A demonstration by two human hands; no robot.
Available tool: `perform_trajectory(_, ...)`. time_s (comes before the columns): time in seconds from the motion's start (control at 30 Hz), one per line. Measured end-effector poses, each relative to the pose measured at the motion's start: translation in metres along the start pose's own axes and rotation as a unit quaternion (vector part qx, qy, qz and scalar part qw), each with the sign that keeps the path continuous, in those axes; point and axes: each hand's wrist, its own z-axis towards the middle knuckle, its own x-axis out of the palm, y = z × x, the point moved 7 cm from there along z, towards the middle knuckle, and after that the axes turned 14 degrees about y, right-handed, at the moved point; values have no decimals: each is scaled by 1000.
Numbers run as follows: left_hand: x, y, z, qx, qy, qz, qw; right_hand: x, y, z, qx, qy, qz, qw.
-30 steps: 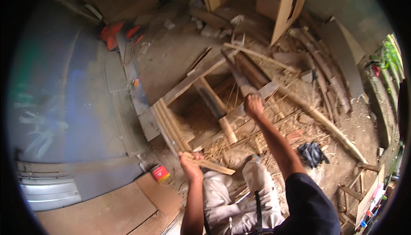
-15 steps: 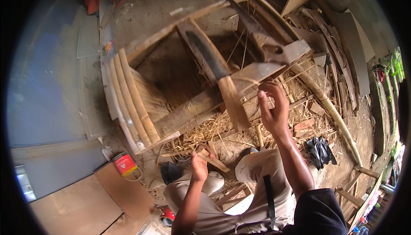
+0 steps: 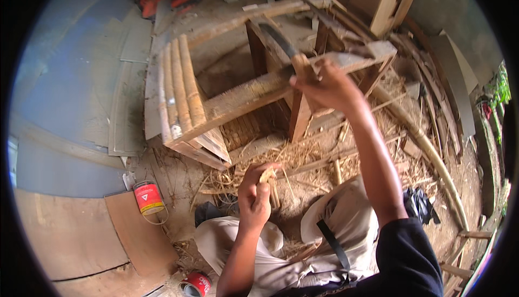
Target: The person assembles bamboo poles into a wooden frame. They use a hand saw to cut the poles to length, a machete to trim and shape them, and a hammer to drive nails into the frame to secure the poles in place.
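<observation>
My right hand (image 3: 328,86) is closed round the wooden handle of a machete (image 3: 280,40), its thumb on the near side. The dark blade lies along a crosspiece of a wooden and bamboo frame (image 3: 243,98) and points to the far left. Lower down, over my knees, my left hand (image 3: 254,197) pinches a short, pale wooden piece (image 3: 267,176) between thumb and fingers. That piece points partly toward me, so its full length is hard to make out.
A handsaw (image 3: 354,49), blurred, rests on the frame's right end. Shavings (image 3: 294,159) cover the ground beneath. A bamboo pole (image 3: 427,140) and stacked boards (image 3: 432,94) are at the right. Two red cans (image 3: 147,197) stand left; a black plastic bag (image 3: 420,205) lies by my right knee.
My right hand has moved onto the machete handle and closed round it. My left hand has risen slightly with the wooden piece, now turned more toward me. The view has shifted.
</observation>
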Motion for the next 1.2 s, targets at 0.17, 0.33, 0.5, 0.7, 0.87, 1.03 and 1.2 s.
perform_trajectory(0.17, -5, -36, -1, 87, -43, -41, 994, 0, 14, 15, -78, 51, -57, 994)
perform_trajectory(0.33, -1, -38, -20, 72, -59, -66, 994, -2, -34, -72, -6, 68, 354, 933)
perform_trajectory(0.5, 7, -65, -21, 89, 5, 34, 995, 16, -14, -159, -139, 119, 331, 926)
perform_trajectory(0.7, 3, -73, -7, -1, 53, 121, 991, -13, 17, -175, -169, 11, 161, 972)
perform_trajectory(0.87, -2, -73, -8, 39, 44, 197, 979, 10, 48, -182, -230, 18, 107, 967)
perform_trajectory(1.03, -7, -61, -37, 37, 86, 198, 976, 46, 39, -193, -237, 85, 135, 958)
perform_trajectory(1.2, -1, -59, -55, 70, 120, 211, 968, 57, 43, -201, -274, 105, 96, 951)
